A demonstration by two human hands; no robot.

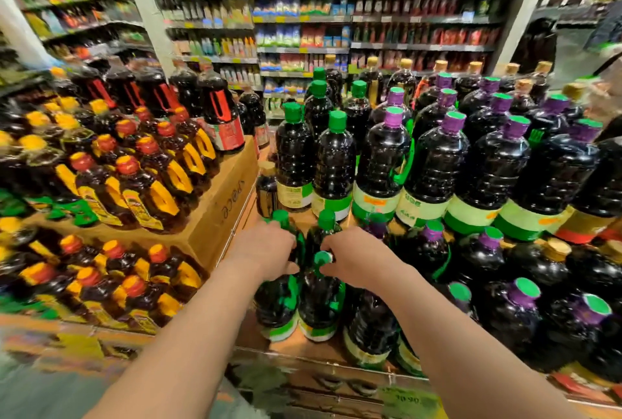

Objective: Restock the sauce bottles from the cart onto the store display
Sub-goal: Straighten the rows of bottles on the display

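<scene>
— Setting these down where?
— On the display shelf (296, 348), six o'clock of the tall rows. My left hand (266, 252) and right hand (353, 258) each curl fingers round a green-capped sauce bottle (316, 304)'s neck. I'd lower them upright, labels forward.

On the display's front tier (303, 348), bare board shows left of the two green-capped bottles (316, 304). A cardboard box (222, 203) walls the left edge; purple-capped bottles (518, 311) crowd the right. The upper tier's bottles (333, 163) close the back.
</scene>
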